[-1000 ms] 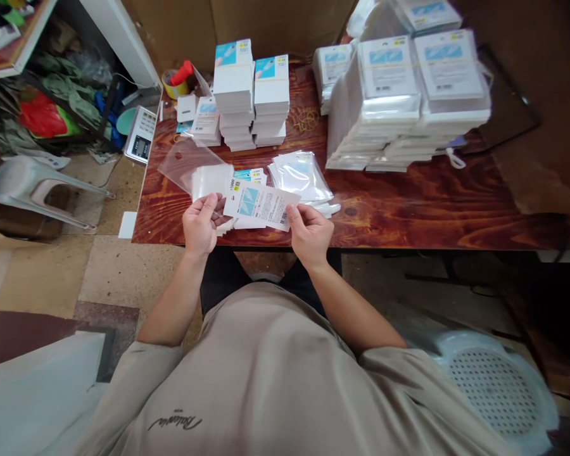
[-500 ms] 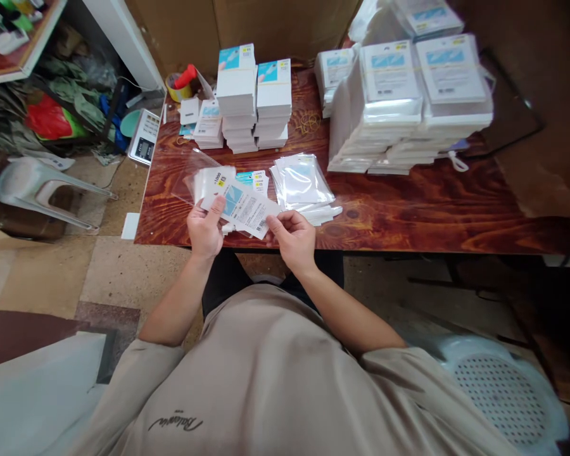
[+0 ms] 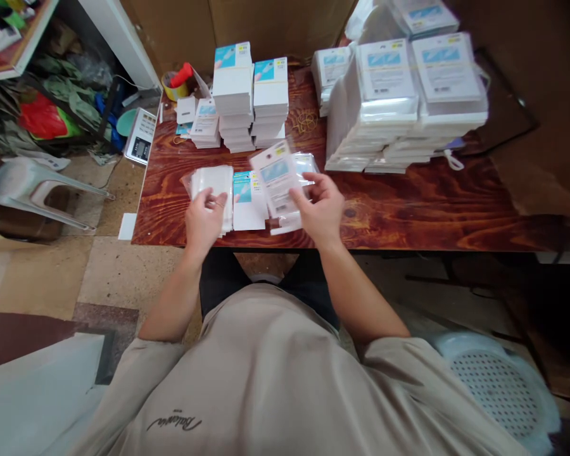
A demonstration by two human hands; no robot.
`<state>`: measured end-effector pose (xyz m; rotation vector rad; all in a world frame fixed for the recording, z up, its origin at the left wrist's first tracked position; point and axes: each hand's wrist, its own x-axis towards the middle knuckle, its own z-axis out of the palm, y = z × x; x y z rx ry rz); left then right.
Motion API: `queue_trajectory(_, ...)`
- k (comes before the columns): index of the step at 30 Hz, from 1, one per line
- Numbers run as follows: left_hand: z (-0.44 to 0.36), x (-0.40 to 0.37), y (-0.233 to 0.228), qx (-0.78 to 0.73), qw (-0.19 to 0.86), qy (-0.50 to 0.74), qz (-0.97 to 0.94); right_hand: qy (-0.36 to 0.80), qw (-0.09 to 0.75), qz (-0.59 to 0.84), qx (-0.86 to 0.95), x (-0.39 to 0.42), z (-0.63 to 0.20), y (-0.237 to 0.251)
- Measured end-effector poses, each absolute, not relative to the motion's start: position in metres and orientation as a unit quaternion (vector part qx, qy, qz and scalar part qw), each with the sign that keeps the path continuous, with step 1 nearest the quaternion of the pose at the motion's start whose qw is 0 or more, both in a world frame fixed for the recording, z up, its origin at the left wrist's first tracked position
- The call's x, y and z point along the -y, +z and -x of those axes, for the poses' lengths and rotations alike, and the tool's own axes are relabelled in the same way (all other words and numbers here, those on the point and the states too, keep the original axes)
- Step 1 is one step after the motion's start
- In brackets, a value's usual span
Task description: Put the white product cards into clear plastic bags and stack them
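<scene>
A dark reddish wooden surface [image 3: 408, 209] with bold grain fills the middle of the view. At 12 o'clock a brown cardboard wall [image 3: 171, 25] stands behind it. The floor [image 3: 76, 272] at 8 o'clock is worn beige tile. A grey plastic chair [image 3: 28, 190] lies at 9 o'clock, and a white perforated stool [image 3: 498, 386] sits at 4 o'clock. A white post [image 3: 118, 35] slants at 11 o'clock.

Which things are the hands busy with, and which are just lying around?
In use:
right hand holding white printed card
left hand on white card pile
clear plastic sleeves

Lying about:
yellow tape roll
grey scale
rubber bands
</scene>
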<state>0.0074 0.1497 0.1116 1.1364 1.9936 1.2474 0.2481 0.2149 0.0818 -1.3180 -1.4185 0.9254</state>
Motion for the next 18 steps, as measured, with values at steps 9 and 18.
queue_trajectory(9,0.077,-0.175,0.095,-0.856,0.188,0.2,-0.439,0.082,0.309,0.587,0.744,-0.224,-0.25,0.072)
queue_trajectory(18,0.075,-0.164,0.113,-0.817,0.158,0.287,-0.475,0.09,0.006,0.266,0.96,-0.192,-0.197,0.122)
